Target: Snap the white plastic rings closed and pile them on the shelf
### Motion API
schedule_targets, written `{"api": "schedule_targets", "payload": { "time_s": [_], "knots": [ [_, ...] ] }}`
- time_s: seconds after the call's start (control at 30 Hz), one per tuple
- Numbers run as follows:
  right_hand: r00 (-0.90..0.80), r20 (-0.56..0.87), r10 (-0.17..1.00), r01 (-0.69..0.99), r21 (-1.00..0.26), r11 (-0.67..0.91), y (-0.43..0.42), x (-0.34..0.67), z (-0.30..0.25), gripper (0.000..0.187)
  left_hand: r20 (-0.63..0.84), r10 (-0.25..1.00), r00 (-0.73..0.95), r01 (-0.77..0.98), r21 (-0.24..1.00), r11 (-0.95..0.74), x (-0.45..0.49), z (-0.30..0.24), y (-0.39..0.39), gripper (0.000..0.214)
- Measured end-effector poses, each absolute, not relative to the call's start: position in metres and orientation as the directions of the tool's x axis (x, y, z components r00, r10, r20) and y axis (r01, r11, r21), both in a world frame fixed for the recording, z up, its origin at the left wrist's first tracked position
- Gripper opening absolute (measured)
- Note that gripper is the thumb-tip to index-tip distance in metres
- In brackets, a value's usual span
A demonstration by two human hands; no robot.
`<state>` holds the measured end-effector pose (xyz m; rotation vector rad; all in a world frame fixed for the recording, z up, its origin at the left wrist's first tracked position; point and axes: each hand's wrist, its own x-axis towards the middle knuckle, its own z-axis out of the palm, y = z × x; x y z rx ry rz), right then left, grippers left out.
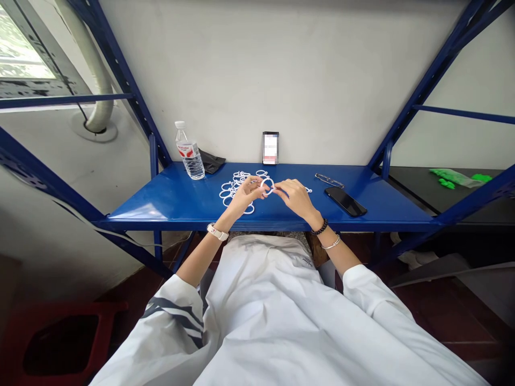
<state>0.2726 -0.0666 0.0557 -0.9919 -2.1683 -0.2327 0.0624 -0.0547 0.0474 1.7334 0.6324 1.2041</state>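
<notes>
My left hand [246,194] and my right hand [295,196] meet over the middle of a blue shelf [169,201]. Together they pinch one white plastic ring [267,185] between their fingertips, held just above the surface. Behind and under my left hand lies a loose pile of several more white rings [235,187]. A pale watch sits on my left wrist, and a dark bead bracelet and a thin bangle on my right.
A water bottle [190,152] and a dark pouch [211,161] stand at the back left. A phone [270,148] leans upright against the wall. Glasses [329,180] and a black phone [345,201] lie to the right. Green items [454,177] sit on a dark surface far right.
</notes>
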Motion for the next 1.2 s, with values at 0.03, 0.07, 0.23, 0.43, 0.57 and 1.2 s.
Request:
{"api": "schedule_targets", "payload": {
  "time_s": [0.03, 0.07, 0.23, 0.43, 0.57, 1.2],
  "knots": [
    [-0.446, 0.686, 0.575, 0.715, -0.114, 0.690, -0.067, 0.272, 0.056, 0.037, 0.505, 0.764, 0.402, -0.021, 0.839, -0.544, 0.062, 0.049, -0.057, 0.052],
    [-0.456, 0.688, 0.565, 0.713, -0.099, 0.695, -0.067, 0.272, 0.056, 0.037, 0.546, 0.724, 0.421, 0.048, 0.784, -0.619, 0.061, 0.051, -0.059, 0.060],
    [-0.499, 0.704, 0.505, 0.682, -0.040, 0.730, -0.070, 0.270, 0.057, 0.042, 0.625, 0.579, 0.524, 0.353, 0.459, -0.815, 0.056, 0.061, -0.070, 0.053],
    [-0.471, 0.736, 0.485, 0.654, -0.077, 0.752, -0.071, 0.270, 0.057, 0.043, 0.675, 0.549, 0.493, 0.422, 0.366, -0.829, 0.056, 0.062, -0.073, 0.046],
    [-0.452, 0.743, 0.493, 0.595, -0.161, 0.788, -0.070, 0.270, 0.055, 0.047, 0.714, 0.520, 0.468, 0.388, 0.363, -0.847, 0.058, 0.061, -0.074, 0.038],
    [-0.410, 0.710, 0.572, 0.541, -0.315, 0.779, -0.078, 0.263, 0.055, 0.032, 0.744, 0.533, 0.403, 0.308, 0.438, -0.845, 0.058, 0.059, -0.069, 0.040]
  ]
}}
